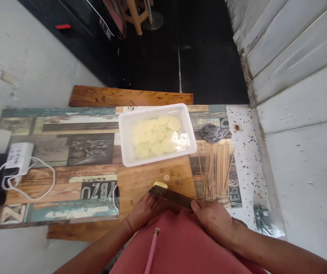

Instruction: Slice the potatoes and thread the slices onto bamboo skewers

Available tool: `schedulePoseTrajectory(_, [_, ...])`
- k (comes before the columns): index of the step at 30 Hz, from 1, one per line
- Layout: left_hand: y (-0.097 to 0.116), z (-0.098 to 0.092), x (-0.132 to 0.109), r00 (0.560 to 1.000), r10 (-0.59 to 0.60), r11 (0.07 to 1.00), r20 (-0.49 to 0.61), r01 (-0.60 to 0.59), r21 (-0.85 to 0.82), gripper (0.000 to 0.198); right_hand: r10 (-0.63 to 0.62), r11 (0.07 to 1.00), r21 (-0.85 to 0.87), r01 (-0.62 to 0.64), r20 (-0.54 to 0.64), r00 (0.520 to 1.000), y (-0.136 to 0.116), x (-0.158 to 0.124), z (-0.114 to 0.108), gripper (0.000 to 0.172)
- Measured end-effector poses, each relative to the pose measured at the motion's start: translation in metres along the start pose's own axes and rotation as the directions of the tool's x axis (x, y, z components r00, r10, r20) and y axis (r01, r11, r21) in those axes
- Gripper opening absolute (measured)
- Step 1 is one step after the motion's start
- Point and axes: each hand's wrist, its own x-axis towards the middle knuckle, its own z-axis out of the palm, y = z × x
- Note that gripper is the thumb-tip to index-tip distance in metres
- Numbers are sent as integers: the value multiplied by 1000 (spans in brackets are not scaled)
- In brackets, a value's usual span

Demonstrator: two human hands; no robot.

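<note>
My right hand is closed round the handle of a dark knife, whose blade lies across the wooden cutting board. My left hand is curled on a pale yellow potato piece right at the blade's tip. A small slice lies on the board just beyond. A white plastic tub behind the board holds several pale potato slices in water.
A bundle of wooden skewers lies right of the board, with a grey rag behind it. A white charger with cable sits at the left. A wooden bench stands beyond the table. A white wall is at right.
</note>
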Motion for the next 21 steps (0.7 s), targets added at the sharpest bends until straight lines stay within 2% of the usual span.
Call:
schedulePoseTrajectory(5, [-2, 8, -4, 998, -23, 998, 63, 26, -50, 33, 11, 1000, -1, -11, 46, 999, 1, 3, 1, 14])
schedulePoseTrajectory(10, [-3, 12, -8, 1000, 3, 1000, 8, -3, -28, 33, -10, 999, 36, 10, -4, 1000, 3, 6, 13, 14])
schedulePoseTrajectory(13, [-3, 11, -8, 999, 2, 1000, 40, -1, -15, 36, -17, 999, 31, 18, -27, 999, 5, 8, 16, 12])
schedulePoseTrajectory(16, [-4, 10, -8, 998, 2, 1000, 59, -1, -3, 38, -37, 999, -1, 37, 2, 999, 5, 10, 14, 12])
schedulePoseTrajectory(21, [-4, 8, -6, 1000, 16, 1000, 12, -16, 8, 42, -37, 999, 0, 37, 51, 998, 7, 20, 17, 16])
